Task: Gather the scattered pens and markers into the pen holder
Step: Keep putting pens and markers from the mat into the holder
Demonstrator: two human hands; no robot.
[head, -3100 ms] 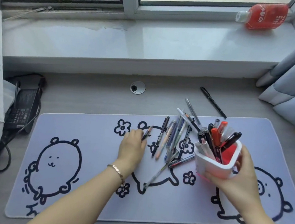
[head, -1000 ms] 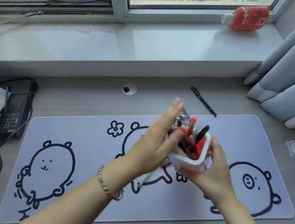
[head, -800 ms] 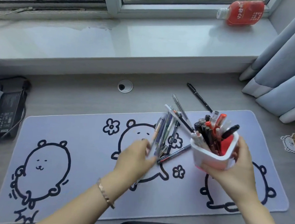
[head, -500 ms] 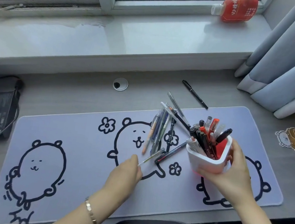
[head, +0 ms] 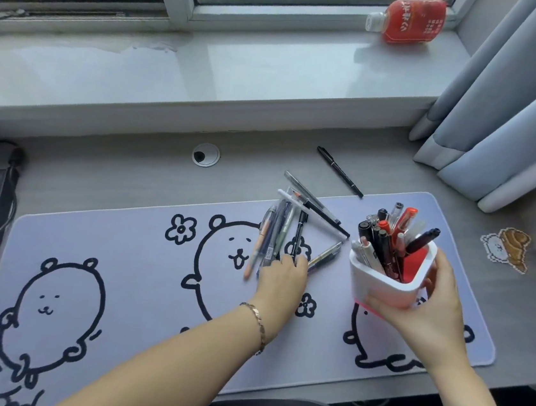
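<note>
I have the pen holder (head: 387, 285) lifted off the desk mat (head: 125, 270) in my right hand (head: 421, 307), fingers wrapped around its near side and thumb on its right wall; it is white outside, red inside, tilted a little toward the left and already crowded with black, red and clear pens (head: 389, 236) standing in it. My left hand (head: 281, 278) reaches into the loose pile of pens (head: 290, 228) lying on the mat just left of the holder, fingers curled down over the near ends of several of them; I cannot tell from here whether the fingers have actually closed on one. The pile fans out toward the far side, some pens crossing each other. One black pen (head: 339, 171) lies apart on the bare desk (head: 113, 172) beyond the mat's far edge. A red bottle (head: 411, 20) lies on its side on the windowsill (head: 209, 62), far right, next to the curtain (head: 519, 98).
</note>
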